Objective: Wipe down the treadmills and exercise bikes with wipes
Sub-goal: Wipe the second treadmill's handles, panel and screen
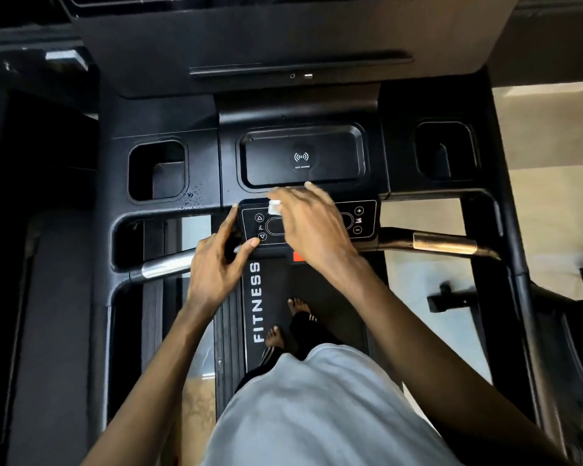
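I stand on a black treadmill's belt point(330, 290), marked FITNESS, facing its console point(300, 95). My right hand point(312, 223) lies over the button panel point(360, 220) with a small white wipe point(274, 206) under its fingers; the hand is blurred by motion. My left hand point(216, 264) holds the panel's left edge, thumb on the front near the down-arrow button, fingers round the side. The panel's middle is hidden by my right hand.
A phone charging tray point(302, 159) sits just beyond the panel. Cup holders open at the left point(157, 169) and right point(445, 149). Chrome-banded handlebars stick out at the left point(165, 265) and right point(445, 245). Water droplets point(191, 198) speckle the console. Pale floor lies to the right.
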{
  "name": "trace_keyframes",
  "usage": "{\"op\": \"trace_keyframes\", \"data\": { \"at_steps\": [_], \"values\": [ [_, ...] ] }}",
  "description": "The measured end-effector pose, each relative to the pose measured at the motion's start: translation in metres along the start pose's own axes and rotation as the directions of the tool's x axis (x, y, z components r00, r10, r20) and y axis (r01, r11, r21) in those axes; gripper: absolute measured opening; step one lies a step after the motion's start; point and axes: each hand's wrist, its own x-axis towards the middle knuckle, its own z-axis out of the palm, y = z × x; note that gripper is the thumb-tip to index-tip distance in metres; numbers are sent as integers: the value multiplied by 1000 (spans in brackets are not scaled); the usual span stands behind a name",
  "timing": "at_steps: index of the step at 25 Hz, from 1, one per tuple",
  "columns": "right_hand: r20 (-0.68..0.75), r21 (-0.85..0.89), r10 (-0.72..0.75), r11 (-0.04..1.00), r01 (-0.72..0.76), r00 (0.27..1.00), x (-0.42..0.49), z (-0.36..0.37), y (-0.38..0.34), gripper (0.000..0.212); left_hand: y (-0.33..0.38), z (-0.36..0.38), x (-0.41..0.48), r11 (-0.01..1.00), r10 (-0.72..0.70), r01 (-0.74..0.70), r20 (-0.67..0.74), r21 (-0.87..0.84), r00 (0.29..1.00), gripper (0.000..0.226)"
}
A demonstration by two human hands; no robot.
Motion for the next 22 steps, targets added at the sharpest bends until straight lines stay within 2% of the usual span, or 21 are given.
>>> {"op": "trace_keyframes", "data": {
  "at_steps": [4, 6, 11, 14, 18, 22],
  "values": [
    [-112, 19, 209, 978, -208, 972, -26, -32, 45, 36, -1, 0, 0, 999, -29, 30, 14, -15, 999, 71],
    [-123, 36, 235, 972, -232, 964, -28, -39, 50, 36, 0, 1, 0, 999, -26, 27, 16, -34, 1000, 71],
    [-18, 76, 7, 997, -5, 1000, -2, -10, 10, 37, 0, -1, 2, 995, -14, 19, 50, -101, 999, 70],
    [-11, 121, -107, 987, 108, 994, 9, 9, -5, 38, -2, -5, 1, 997, 67, -64, 125, -32, 990, 72],
    [-146, 160, -246, 950, 269, 958, 4, 31, 3, 35, -23, -10, -5, 960, 178, -208, 161, 189, 971, 68],
    [-284, 91, -303, 936, 340, 910, -14, 44, 14, 31, -33, -12, -5, 948, 226, -252, 149, 192, 963, 63]
  ]
}}
